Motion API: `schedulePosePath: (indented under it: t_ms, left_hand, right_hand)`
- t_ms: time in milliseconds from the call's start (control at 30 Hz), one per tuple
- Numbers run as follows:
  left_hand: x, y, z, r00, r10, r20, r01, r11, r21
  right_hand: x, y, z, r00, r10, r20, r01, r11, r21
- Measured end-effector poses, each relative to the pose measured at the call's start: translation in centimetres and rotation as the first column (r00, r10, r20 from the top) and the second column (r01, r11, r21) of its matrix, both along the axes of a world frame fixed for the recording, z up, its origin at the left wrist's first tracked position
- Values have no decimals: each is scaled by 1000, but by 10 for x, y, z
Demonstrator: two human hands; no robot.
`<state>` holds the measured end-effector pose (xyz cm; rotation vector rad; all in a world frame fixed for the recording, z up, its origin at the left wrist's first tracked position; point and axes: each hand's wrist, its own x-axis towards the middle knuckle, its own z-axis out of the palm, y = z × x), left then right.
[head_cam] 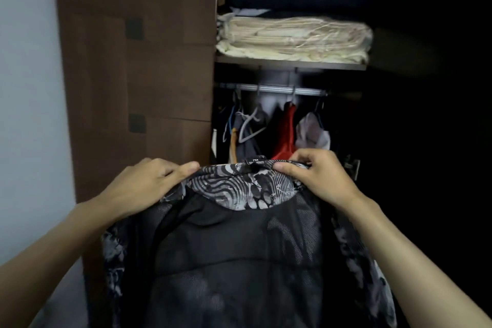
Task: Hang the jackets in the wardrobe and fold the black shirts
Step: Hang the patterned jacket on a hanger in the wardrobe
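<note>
Both hands up at the collar: left hand (149, 184) and right hand (316, 178) each pinch the patterned jacket (234, 247), held open before the wardrobe (133, 61). Behind it the rail (279, 88) is crowded with a red garment (286, 133) and grey hanger (251, 128); folded cream bedding (292, 37) sits above.

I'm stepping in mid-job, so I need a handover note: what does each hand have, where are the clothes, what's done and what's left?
Left hand: grips the collar's left side of the black mesh-lined jacket with grey swirl print.
Right hand: pinches the collar's right side.
The jacket is held open before the wardrobe's metal hanging rail; a grey plastic hanger hangs there.
Done: nothing confirmed.
Left: hang this jacket; the black shirts are not in view.
</note>
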<state>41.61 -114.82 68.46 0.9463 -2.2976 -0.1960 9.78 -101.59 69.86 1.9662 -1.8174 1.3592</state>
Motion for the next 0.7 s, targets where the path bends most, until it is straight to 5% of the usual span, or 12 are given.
schedulePosePath:
  t_ms: [200, 533, 700]
  left_hand:
    - [-54, -39, 20, 992, -124, -38, 121, 989, -87]
    - [-126, -95, 55, 950, -255, -178, 282, 949, 143]
    - [-151, -127, 78, 958, -205, -202, 234, 964, 129]
  right_hand:
    - [-58, -51, 0, 998, -43, 42, 41, 998, 46]
    - [-129, -181, -18, 945, 123, 302, -206, 944, 257]
    - [-137, -241, 3, 650, 205, 732, -357, 932, 56]
